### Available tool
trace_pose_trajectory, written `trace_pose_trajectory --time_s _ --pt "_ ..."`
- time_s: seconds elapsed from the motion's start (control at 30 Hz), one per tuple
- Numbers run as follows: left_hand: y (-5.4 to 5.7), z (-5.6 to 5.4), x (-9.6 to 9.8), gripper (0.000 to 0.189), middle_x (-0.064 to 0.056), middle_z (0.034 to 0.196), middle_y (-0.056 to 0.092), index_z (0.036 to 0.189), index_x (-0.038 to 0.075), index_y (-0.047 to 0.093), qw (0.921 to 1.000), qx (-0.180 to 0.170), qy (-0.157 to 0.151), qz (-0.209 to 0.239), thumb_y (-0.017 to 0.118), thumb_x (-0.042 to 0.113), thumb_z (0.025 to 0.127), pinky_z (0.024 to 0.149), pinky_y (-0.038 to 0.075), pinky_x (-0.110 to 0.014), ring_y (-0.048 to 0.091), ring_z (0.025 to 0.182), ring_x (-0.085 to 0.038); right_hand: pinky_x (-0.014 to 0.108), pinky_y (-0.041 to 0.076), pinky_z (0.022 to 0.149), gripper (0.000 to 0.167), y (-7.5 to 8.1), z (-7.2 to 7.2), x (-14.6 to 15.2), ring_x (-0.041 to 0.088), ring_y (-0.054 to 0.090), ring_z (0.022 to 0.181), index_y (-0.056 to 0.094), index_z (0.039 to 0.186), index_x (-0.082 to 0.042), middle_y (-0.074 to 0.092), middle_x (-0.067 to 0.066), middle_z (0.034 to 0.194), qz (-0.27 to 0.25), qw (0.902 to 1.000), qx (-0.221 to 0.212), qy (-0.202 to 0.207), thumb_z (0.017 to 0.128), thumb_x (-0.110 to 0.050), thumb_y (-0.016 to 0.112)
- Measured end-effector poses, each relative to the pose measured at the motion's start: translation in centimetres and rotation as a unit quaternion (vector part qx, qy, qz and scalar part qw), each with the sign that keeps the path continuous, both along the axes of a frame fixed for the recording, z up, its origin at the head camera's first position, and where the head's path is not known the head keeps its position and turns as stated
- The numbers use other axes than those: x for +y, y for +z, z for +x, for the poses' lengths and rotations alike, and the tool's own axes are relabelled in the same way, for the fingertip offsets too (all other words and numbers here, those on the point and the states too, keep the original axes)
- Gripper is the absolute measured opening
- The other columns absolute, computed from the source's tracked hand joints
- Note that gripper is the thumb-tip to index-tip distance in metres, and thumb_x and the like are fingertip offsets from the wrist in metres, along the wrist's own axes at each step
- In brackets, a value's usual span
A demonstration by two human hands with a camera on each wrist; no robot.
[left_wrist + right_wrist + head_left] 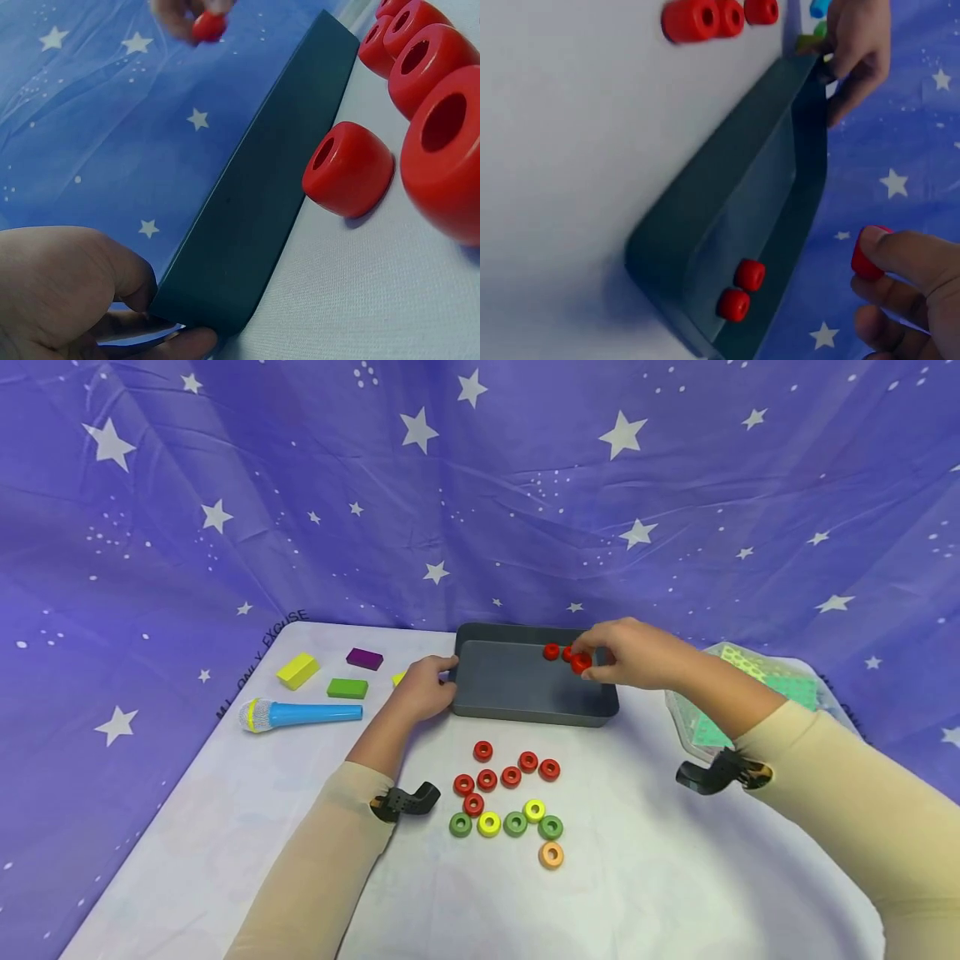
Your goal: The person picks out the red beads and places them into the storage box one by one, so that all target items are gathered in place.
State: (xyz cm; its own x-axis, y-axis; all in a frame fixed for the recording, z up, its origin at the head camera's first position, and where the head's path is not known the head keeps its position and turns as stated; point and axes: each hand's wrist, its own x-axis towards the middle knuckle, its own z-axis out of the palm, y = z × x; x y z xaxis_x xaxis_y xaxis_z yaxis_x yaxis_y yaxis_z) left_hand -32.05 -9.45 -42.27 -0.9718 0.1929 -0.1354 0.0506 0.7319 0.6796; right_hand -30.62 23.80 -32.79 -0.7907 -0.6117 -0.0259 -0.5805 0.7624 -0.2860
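A dark grey tray (517, 681) stands at the back middle of the white table. My left hand (423, 687) grips its left end, with the thumb at the rim and the fingers against the outside, as the left wrist view (67, 277) shows. Over the tray's right part, my right hand (633, 652) pinches a red bead (866, 259) between thumb and fingers, raised above the tray floor. Two other red beads (750, 275) lie inside the tray, close together near the right end. Several red beads (487, 780) rest on the table in front of it.
Nearer me are green beads (515, 824), yellow beads (489, 824) and one orange bead (551, 855). To the left lie a blue toy microphone (315, 714) and yellow, green (347, 688) and purple blocks (364, 658). A clear container (684, 727) sits at right, partly behind my right arm.
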Motion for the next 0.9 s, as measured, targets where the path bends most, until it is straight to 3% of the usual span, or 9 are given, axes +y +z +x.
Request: trace_pose_trajectory --time_s 0.27,0.53,0.7,0.9 --pt "-0.1 -0.2 -0.2 0.058 -0.016 0.155 0.046 0.151 0.009 0.048 0.9999 0.016 -0.001 -0.005 0.055 0.012 0.094 0.117 0.037 -0.049 0.042 0.144 -0.032 0.038 0.051 0.073 0.024 0.1 -4.9 -2.5 0.022 0.059 0.079 0.074 0.112 -0.008 0.072 0.006 0.104 -0.006 0.9994 0.031 0.015 0.088 -0.01 0.073" --pt "0.1 -0.6 -0.4 0.057 -0.014 0.155 0.047 0.151 0.009 0.049 0.9996 0.028 -0.002 -0.004 0.056 0.014 0.094 0.116 0.038 -0.049 0.045 0.142 -0.032 0.047 0.054 0.092 0.025 -0.3 -8.7 -4.5 0.03 0.067 0.101 0.074 0.113 -0.012 0.074 0.006 0.106 0.048 0.998 0.027 0.031 0.088 -0.011 0.073" --pt "0.2 -0.8 -0.4 0.057 -0.015 0.154 0.048 0.15 0.009 0.05 0.9994 0.036 0.0 0.002 0.056 0.014 0.094 0.115 0.039 -0.05 0.046 0.141 -0.033 0.048 0.054 0.092 0.028 -1.3 -10.2 -5.4 0.027 0.066 0.1 0.074 0.118 -0.018 0.073 0.005 0.109 0.09 0.9958 0.016 -0.003 0.089 -0.016 0.074" --pt "-0.4 -0.3 -0.3 0.057 -0.016 0.154 0.048 0.149 0.007 0.05 0.9997 0.021 -0.007 0.008 0.057 0.013 0.094 0.116 0.039 -0.048 0.047 0.141 -0.032 0.05 0.053 0.092 0.029 -4.0 -10.4 -6.0 0.027 0.065 0.098 0.075 0.118 -0.017 0.073 0.006 0.109 0.13 0.9914 -0.002 -0.01 0.089 -0.019 0.076"
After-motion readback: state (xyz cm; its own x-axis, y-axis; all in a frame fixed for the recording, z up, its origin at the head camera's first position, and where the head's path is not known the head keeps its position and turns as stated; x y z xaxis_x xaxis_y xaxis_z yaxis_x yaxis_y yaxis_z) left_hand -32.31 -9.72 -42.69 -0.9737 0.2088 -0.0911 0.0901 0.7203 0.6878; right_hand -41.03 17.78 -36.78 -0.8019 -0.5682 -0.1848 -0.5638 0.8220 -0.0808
